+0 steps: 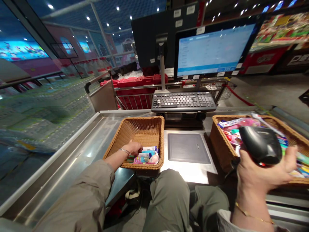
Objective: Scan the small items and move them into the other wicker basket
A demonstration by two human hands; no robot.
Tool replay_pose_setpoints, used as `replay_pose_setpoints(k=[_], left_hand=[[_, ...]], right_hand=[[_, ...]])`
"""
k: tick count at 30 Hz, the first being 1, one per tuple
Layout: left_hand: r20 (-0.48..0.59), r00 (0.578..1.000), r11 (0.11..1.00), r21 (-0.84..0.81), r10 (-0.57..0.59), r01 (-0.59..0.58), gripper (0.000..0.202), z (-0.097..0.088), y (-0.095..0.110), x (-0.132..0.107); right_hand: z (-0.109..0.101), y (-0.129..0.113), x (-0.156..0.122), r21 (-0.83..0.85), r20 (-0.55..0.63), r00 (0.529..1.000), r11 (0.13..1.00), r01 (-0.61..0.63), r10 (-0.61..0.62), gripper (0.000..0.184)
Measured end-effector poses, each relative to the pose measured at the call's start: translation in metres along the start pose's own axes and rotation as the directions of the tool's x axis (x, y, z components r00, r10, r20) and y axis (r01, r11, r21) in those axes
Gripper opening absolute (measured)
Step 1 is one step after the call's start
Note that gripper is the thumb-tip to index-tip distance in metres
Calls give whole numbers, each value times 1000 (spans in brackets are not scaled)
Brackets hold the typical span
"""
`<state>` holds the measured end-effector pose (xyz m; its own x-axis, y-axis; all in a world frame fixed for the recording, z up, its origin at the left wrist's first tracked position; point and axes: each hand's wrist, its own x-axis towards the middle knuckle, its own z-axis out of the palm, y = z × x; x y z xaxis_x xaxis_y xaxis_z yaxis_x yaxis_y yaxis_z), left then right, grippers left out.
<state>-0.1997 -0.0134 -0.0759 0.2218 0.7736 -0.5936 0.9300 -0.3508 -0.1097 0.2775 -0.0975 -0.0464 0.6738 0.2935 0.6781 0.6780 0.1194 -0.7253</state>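
Note:
A black handheld barcode scanner (260, 145) is in my right hand (263, 174), which is wrapped round it in front of the right wicker basket (220, 145). Packaged toothbrushes and toothpaste tubes (230, 123), with other small colourful packs, fill that basket. My left hand (134, 148), a bracelet at its wrist, reaches down inside the left wicker basket (162, 137). Its fingers are curled at several small packs (145, 158) in the basket's near right corner. Whatever the fingertips hold there, if anything, is hidden.
Between the baskets, a grey flat plate (188, 148) is set in the metal counter (84, 151). Behind it stand a keyboard (183, 100) and a lit monitor (212, 51). A shopping cart (135, 98) is beyond the counter, and stacked bottle packs (45, 109) are on the left.

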Motion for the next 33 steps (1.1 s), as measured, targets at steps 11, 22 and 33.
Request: replay_pose_setpoints(k=[11,22,33], left_hand=[[-258,966,983,-181,-35,-13,23,-7,-11,0],[-459,887,991,-132,-50,-13,23,-32,-8,-18],[-893,437,994,-75,-104,84,27,-95,18,-44]], right_hand=[[1,3,0,-39,34,998,997,-59,60,86],[3,-8,-4,-21,10,1000,1000,-14,14,88],[-1,-34,-5,-23,116,992,999,45,-42,80]])
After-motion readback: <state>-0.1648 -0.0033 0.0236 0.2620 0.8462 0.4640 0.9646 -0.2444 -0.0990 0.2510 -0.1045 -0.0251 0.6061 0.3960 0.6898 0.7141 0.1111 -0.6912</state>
